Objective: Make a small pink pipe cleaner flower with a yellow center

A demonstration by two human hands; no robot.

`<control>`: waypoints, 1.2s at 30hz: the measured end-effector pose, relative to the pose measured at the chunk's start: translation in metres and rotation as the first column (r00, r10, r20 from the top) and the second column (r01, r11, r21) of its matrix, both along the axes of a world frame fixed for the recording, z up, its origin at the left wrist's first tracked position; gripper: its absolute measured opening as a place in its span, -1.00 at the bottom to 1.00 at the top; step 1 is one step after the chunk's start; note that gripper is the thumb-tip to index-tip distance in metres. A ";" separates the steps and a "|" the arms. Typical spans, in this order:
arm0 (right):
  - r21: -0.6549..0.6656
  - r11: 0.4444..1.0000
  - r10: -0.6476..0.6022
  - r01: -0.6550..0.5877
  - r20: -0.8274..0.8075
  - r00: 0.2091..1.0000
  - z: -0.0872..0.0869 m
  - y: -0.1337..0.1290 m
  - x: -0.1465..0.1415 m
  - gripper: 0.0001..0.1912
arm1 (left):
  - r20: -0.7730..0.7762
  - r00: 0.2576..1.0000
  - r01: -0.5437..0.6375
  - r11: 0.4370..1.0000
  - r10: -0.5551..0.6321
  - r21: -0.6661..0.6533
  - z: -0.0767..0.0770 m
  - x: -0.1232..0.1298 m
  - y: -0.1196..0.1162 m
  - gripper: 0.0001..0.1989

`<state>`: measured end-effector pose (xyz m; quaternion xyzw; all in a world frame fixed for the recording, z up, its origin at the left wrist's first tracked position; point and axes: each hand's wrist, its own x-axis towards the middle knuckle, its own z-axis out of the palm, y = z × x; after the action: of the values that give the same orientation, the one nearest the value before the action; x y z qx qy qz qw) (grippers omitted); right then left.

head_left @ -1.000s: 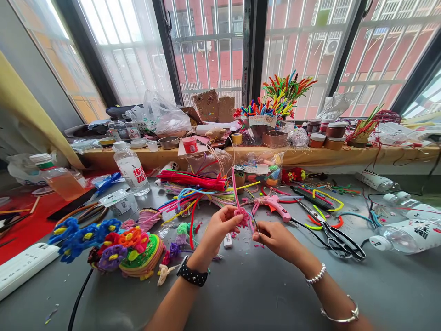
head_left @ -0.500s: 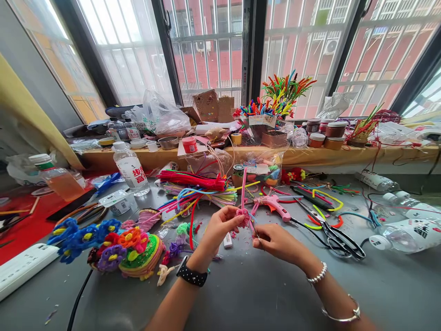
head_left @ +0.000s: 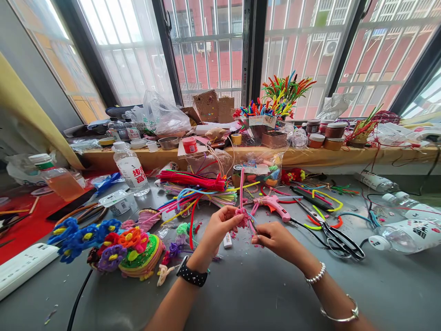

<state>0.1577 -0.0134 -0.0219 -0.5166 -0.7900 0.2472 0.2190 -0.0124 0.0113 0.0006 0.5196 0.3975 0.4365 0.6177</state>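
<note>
My left hand (head_left: pixel 225 224), with a dotted black watch strap at the wrist, pinches a pink pipe-cleaner piece (head_left: pixel 242 216) above the table. A straight pink stem (head_left: pixel 242 186) rises from its bunched middle, and another pink length hangs towards the right. My right hand (head_left: pixel 270 236) is closed just right of it, around a slim dark metal tool (head_left: pixel 255 232) mostly hidden by the fingers. Its tip is close to the pink piece; whether they touch I cannot tell. Behind the hands lies a pink glue gun (head_left: pixel 275 205).
Bundles of pipe cleaners (head_left: pixel 193 180) lie beyond my hands. Scissors (head_left: pixel 332 234) and plastic bottles (head_left: pixel 409 234) are on the right. Fuzzy flowers (head_left: pixel 110 256), a water bottle (head_left: pixel 131 170) and a white power strip (head_left: pixel 25 266) are on the left. Jars line the window ledge.
The pink stem has shifted slightly left at its top. My right hand has moved a little up and left, and its fingers have turned slightly around the tool.
</note>
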 end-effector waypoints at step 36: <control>-0.007 1.000 -0.017 0.018 0.090 0.996 0.001 -0.002 0.005 -0.66 | 0.084 0.996 -0.002 1.000 0.005 -0.030 -0.004 -0.001 0.002 -0.60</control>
<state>0.1625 -0.0154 -0.0209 -0.5350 -0.7935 0.2249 0.1831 -0.0139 0.0133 -0.0033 0.4909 0.3785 0.4532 0.6407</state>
